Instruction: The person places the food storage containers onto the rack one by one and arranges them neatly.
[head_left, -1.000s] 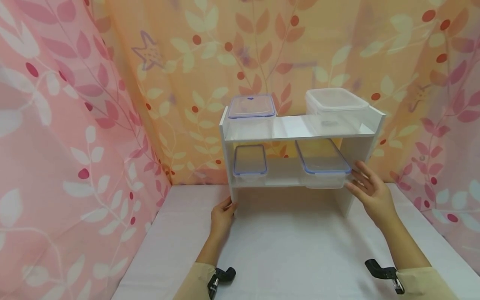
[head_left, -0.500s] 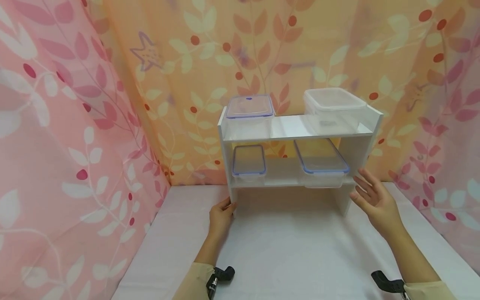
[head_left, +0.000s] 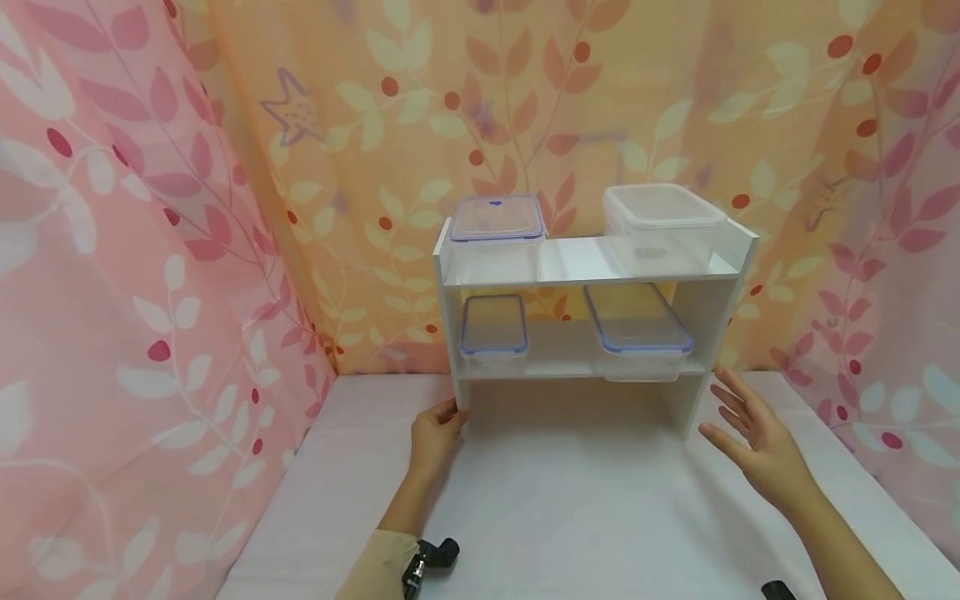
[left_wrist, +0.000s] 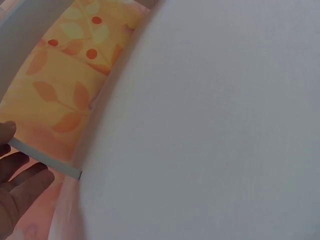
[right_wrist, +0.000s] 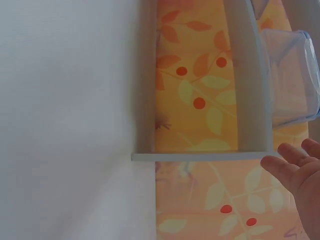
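Observation:
A white two-tier shelf rack stands on the white-covered table. At its left leg my left hand holds the side panel; in the left wrist view the thumb and fingers lie on either side of the panel edge. My right hand is beside the right panel, fingers spread and loosely extended, fingertips right by the panel's edge. A clear food container with a blue-edged lid sits top left, and one with a whitish lid top right. Two more blue-edged containers, a small one and a wider one, occupy the lower tier.
White cloth covers the table. Behind the rack hangs an orange leaf-patterned curtain, with a pink curtain along the left side. Black camera mounts show at both wrists, the left mount more fully.
My right hand has drawn away from the lower right container and moved down and slightly right, fingers spreading. My left hand stays at the left leg. The whole view has shifted slightly.

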